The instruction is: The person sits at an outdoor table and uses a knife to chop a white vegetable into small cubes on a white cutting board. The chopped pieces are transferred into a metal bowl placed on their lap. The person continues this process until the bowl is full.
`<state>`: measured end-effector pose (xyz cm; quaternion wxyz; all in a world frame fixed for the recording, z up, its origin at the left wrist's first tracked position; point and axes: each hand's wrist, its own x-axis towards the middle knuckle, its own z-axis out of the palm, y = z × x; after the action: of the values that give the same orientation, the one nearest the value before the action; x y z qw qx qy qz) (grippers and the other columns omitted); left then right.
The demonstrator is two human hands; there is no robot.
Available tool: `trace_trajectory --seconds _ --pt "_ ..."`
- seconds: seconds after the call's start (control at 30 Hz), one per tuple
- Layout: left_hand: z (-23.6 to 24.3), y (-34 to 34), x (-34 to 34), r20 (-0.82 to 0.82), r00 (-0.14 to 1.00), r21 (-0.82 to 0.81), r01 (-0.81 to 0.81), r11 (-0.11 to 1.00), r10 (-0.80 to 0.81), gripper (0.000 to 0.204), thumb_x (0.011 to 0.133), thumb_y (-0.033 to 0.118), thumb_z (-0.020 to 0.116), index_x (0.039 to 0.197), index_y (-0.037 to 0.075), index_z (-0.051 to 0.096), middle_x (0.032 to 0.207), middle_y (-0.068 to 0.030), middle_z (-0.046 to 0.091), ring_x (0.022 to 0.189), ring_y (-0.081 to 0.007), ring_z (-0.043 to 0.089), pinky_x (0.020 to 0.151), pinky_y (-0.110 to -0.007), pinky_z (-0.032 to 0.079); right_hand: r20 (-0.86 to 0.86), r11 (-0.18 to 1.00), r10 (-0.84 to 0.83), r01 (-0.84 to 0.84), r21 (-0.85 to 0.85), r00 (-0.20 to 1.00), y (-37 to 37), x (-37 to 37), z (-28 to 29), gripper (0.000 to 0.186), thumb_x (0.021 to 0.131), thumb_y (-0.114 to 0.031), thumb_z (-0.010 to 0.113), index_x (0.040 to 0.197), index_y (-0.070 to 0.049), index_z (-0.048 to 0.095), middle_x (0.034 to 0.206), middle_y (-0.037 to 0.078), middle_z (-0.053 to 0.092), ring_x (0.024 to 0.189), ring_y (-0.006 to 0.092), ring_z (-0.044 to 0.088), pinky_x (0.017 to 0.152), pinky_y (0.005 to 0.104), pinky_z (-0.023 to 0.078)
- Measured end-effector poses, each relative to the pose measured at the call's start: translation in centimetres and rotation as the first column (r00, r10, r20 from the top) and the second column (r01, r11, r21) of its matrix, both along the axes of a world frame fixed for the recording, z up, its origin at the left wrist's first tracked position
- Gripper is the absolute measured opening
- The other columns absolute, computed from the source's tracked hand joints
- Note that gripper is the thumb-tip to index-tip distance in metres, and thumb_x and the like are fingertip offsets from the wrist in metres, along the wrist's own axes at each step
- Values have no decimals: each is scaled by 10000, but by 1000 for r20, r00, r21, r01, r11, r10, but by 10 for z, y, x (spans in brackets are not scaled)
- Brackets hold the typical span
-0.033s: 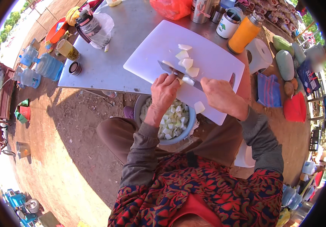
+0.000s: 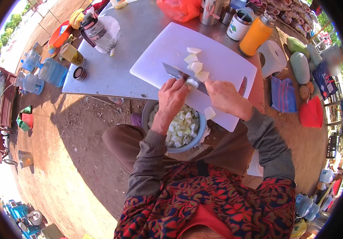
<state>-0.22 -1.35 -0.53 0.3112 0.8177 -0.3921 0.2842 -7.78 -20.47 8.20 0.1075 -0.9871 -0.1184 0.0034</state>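
My right hand [image 2: 228, 98] is closed round the handle of a kitchen knife [image 2: 171, 70], whose broad blade slants to the upper left over the white cutting board [image 2: 223, 51]. Close to the blade, the fingers of my left hand [image 2: 171, 97] are bent and pressed on a white melon-like piece [image 2: 192, 83]. They partly hide it. Beyond the knife, several cut wedges [image 2: 196, 67] lie in a loose row. One more chunk [image 2: 209, 113] rests by the board's near edge. Below, between my knees, a light-blue basin [image 2: 201, 133] holds many pale cubes.
The board overhangs the near edge of a metal table [image 2: 135, 51]. An orange bottle [image 2: 258, 34] and a white mug [image 2: 239, 26] stand behind it at right. A flask in plastic [image 2: 93, 30] and a small dark cup [image 2: 80, 73] are at left. Large green gourds [image 2: 300, 67] lie on the ground.
The knife and my right hand have shifted a little to the left, the blade tip reaching farther left. My left hand stays almost in place.
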Motion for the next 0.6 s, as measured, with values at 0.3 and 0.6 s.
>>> trace_trajectory --seconds 0.3,0.6 --pt "-2 19 -13 -69 997 -35 -17 999 15 276 657 78 762 914 112 667 1101 6 655 916 -235 603 761 -369 524 44 984 -149 143 110 988 -17 11 -14 121 860 -68 557 921 4 481 735 229 617 730 424 628 660 498 498" --pt "4 5 8 -59 997 91 57 994 -52 226 668 66 723 876 124 657 1044 31 663 821 -229 592 732 -360 518 60 984 30 -19 -176 998 -8 -23 31 168 798 -6 560 961 13 523 748 200 646 682 389 656 598 467 528"
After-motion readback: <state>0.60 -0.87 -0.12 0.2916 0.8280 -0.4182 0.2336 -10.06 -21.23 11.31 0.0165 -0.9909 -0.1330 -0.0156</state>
